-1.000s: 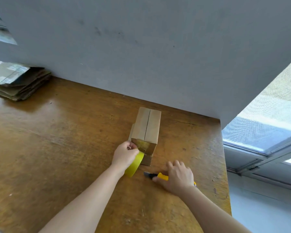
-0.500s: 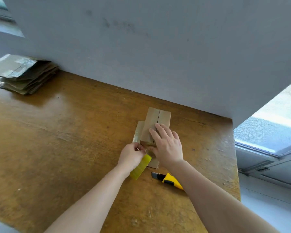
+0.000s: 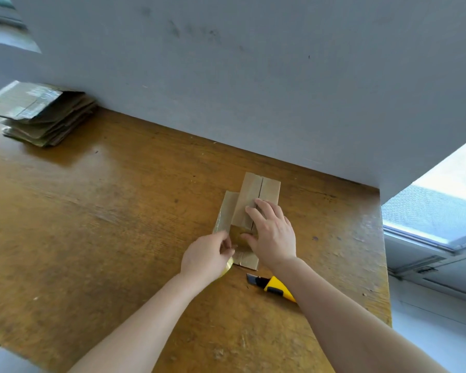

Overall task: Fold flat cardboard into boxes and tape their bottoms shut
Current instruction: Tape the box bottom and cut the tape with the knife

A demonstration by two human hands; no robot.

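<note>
Nearest the table edge: utility knife (image 3: 273, 286), yellow and black, lying flat on the wooden table (image 3: 92, 238), partly under the right forearm, free of both hands.
Left hand (image 3: 206, 258): fingers curled closed round a roll of yellowish tape (image 3: 228, 265); only the roll's lower rim shows, so how much tape is pulled out I cannot tell.
Right hand (image 3: 273, 238): fingers spread wide and flat, palm down on the small cardboard box (image 3: 253, 204), thumb reaching toward the near end.
Box, where it is: right of centre on the table, bottom flaps up, their seam running away from the person; a side flap sticks out to the left and another piece of card shows at the near end under the hands.
Box, how it should handle: light and thin by the look of it, stiff only along the creases; likely to slide on the glossy wood and to spring its flaps open if the pressing hand lifts.
Where to hold: flat pressure across both flaps beside the seam, as the right hand has it, seems safest; pinching a corner could crush it.
Tape: sticky and limp once unrolled, best kept taut over the seam.
Far left, against the grey wall (image 3: 253, 90): stack of flat cardboard (image 3: 42, 115), well apart, untouched.
</note>
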